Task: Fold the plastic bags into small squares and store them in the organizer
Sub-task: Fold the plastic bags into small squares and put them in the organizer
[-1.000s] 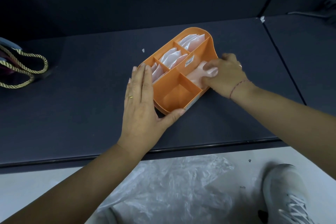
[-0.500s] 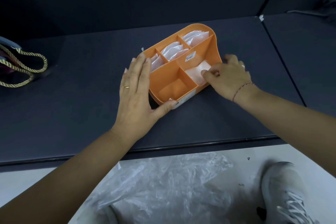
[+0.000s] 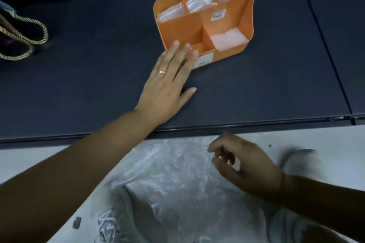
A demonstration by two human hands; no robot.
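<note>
Now the next bag (image 3: pixel 177 179) lies crumpled on the floor below the table (image 3: pixel 79 89) edge, directly under the right hand (image 3: pixel 245 163) — that hand is blurred, fingers loosely curled and holding nothing, and is by far the nearer one. Up on the table the organizer (image 3: pixel 246 19) sits well apart from it, four compartments holding folded bags, with the left hand (image 3: pixel 167 83) flat and spread — fingertips touching its near corner.

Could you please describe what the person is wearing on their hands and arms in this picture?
Both forearms are bare, with no sleeves in view. The left hand wears a thin gold ring on one finger. The right hand is blurred, and nothing worn on it can be made out.
</note>
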